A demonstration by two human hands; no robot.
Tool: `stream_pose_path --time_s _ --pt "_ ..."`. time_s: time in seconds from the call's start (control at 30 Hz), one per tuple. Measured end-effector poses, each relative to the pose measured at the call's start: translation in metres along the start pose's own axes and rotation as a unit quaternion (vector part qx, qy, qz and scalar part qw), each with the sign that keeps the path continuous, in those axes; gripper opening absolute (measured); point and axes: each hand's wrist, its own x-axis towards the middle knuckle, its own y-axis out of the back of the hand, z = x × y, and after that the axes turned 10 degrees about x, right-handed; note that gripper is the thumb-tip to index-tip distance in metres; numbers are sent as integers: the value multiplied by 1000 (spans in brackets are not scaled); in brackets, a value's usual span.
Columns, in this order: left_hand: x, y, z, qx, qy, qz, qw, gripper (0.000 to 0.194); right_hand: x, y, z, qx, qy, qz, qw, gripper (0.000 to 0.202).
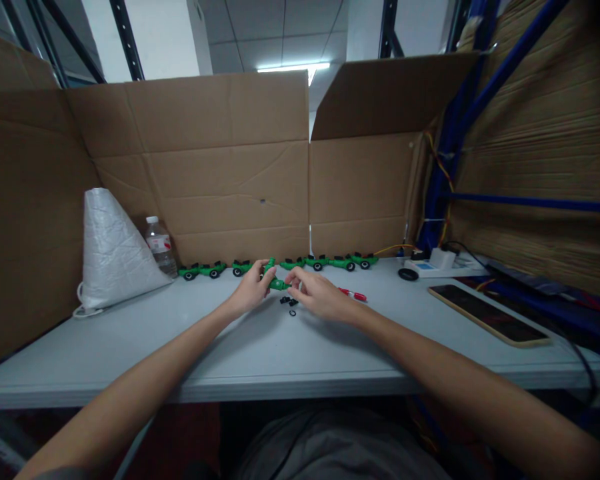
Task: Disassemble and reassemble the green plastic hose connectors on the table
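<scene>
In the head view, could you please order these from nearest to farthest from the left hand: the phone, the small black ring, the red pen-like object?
From the left hand:
1. Small black ring: to its right, toward the person.
2. Red pen-like object: farther right, beyond the right hand.
3. Phone: on the table's right side.

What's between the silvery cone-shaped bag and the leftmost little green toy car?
A clear plastic bottle with a white cap stands between them in the head view.
</scene>
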Motion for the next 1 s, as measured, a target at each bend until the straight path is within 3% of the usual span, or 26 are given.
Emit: stream_pose_path --time_s 0.3,0.53,0.67,0.8,0.9,1.0 --pt "0 2 16 -140 -2 -5 990 55 4 1 1 -4 12 56 998 14" --pt "-1 7 24 -114 -73 45 990 53 8 -3 3 169 -29 46 984 33" --pt "-3 8 21 -13 -126 95 987 43 12 -2 10 227 -77 59 969 40" --pt "-7 7 20 92 -170 81 978 37 11 5 13 125 -76 95 985 40" --pt "-10 6 24 52 -153 62 985 38 9 8 15 0 -60 90 994 36" --pt "-10 6 28 -33 -111 36 993 42 6 8 15 -77 -49 32 995 32"
